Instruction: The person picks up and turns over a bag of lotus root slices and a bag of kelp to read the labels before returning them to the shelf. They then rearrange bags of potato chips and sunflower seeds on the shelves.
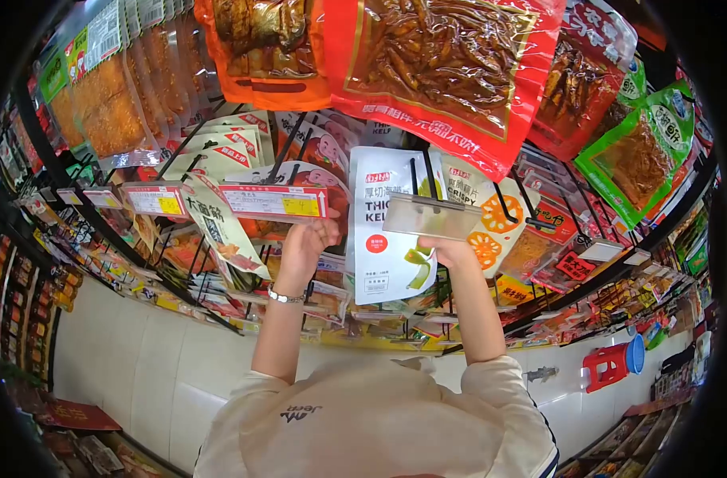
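A white packet of thick-cut kelp (383, 239) hangs upright among the hooks in front of me. My right hand (451, 252) is at its right edge, the fingers closed on that side and partly hidden by a clear label holder (431, 217). To the left of the packet, my left hand (309, 243) is raised with its fingers apart and holding nothing. It is just under the right end of a red-edged price label (274, 201). A lotus-root crisps packet (491, 219) hangs to the right of the kelp.
Large red snack bags (451, 64) hang overhead, with a green bag (646, 151) at the right. Breaded-looking packs (108, 103) hang upper left. Metal hooks and label holders jut towards me. A red stool (607, 366) with a blue basin (635, 354) stands on the tiled floor (148, 350).
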The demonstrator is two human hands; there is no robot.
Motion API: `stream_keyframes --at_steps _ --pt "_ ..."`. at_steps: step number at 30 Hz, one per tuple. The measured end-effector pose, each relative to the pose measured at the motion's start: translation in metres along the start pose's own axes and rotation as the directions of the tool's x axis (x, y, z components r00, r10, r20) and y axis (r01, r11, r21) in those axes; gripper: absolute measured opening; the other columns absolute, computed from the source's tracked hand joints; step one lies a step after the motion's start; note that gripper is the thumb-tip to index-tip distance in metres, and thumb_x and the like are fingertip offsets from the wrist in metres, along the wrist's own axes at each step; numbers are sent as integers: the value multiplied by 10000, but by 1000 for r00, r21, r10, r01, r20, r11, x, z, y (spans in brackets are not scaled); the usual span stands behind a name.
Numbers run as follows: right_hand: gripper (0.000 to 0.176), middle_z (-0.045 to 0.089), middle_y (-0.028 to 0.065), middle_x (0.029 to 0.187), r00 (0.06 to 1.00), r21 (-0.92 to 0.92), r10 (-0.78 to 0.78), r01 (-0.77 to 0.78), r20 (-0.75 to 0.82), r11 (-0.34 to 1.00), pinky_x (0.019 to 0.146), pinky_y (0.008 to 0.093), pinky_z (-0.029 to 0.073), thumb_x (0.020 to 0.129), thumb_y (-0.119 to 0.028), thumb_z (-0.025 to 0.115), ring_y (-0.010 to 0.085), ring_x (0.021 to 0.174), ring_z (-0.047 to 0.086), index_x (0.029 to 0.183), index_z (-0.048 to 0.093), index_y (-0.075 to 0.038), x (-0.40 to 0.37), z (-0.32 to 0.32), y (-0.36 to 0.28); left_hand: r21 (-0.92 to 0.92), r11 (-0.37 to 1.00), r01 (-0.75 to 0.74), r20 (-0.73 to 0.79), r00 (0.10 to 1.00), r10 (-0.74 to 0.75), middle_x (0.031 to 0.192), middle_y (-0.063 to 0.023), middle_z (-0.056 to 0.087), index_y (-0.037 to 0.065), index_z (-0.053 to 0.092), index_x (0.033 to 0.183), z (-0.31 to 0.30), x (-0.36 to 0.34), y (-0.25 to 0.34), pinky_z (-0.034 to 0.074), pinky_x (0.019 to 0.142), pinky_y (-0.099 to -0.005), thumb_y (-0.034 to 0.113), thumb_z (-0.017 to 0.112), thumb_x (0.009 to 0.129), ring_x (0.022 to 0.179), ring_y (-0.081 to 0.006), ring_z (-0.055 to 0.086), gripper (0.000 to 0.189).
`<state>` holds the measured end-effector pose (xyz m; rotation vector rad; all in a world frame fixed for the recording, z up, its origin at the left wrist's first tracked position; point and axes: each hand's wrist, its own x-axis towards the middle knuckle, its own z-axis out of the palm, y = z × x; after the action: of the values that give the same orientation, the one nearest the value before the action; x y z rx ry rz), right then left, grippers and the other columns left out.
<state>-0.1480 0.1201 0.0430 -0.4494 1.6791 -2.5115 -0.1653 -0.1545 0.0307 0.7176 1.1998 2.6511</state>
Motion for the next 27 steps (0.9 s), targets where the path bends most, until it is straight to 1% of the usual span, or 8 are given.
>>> stream_keyframes --at_steps 7,11,14,16,18,21,24,27 --pt "493 582 17 931 996 -295 -84 68 -43 953 757 271 458 616 -21 764 130 866 552 1061 551 -36 -20 20 2 253 965 -75 97 994 52 1255 -89 463 0 262 1342 21 -22 -14 347 965 -325 431 520 864 1176 -185 426 694" --pt "474 601 36 965 984 -377 -154 107 -94 920 774 279 458 662 -59 756 128 874 561 1077 533 -12 -27 27 -1 353 935 29 85 994 -63 1158 -72 521 -1 399 1247 36 -31 -33 413 910 -298 13 586 830 1057 -131 501 457" --pt "518 576 77 1080 969 -489 -193 96 -152 867 838 305 447 706 -69 731 150 979 544 1151 477 8 -42 34 -2 344 939 28 27 999 -39 1187 -63 514 -3 409 1237 43 -37 -41 392 919 -291 3 565 839 1067 -129 496 427" --pt "502 500 121 1206 836 -500 -460 273 -299 822 873 323 436 739 -59 699 171 1062 508 1167 451 23 -53 50 9 377 926 35 17 999 -44 1142 -58 546 -7 443 1195 45 -39 -41 406 900 -283 22 565 850 1028 -121 518 367" --pt "526 441 150 1265 792 -589 -459 160 -403 792 899 330 424 747 -37 674 201 1101 492 1200 413 24 -71 58 14 325 942 82 -31 997 -76 1094 -55 577 -10 468 1162 50 -43 -35 417 884 -277 44 565 859 997 -114 535 322" --pt "597 493 130 1192 773 -820 -542 51 -329 570 853 303 440 717 1 668 203 1047 524 1235 372 -3 -91 68 18 285 946 153 -62 988 -141 1078 -53 592 -11 490 1134 51 -54 -26 422 871 -268 40 555 863 974 -108 545 283" --pt "562 517 122 1170 791 -684 -447 50 -418 727 829 290 444 710 10 676 184 1029 530 1204 408 4 -109 87 11 251 952 177 -58 984 -168 1078 -56 594 -14 500 1123 51 -67 -17 431 858 -268 19 556 854 960 -112 556 277" --pt "576 538 93 1159 880 -334 -271 139 -390 932 862 281 432 705 28 685 144 1009 540 1215 418 9 -125 107 -6 199 962 187 -21 982 -187 1056 -49 595 -13 515 1115 52 -84 -6 440 830 -250 10 552 851 944 -89 550 268"
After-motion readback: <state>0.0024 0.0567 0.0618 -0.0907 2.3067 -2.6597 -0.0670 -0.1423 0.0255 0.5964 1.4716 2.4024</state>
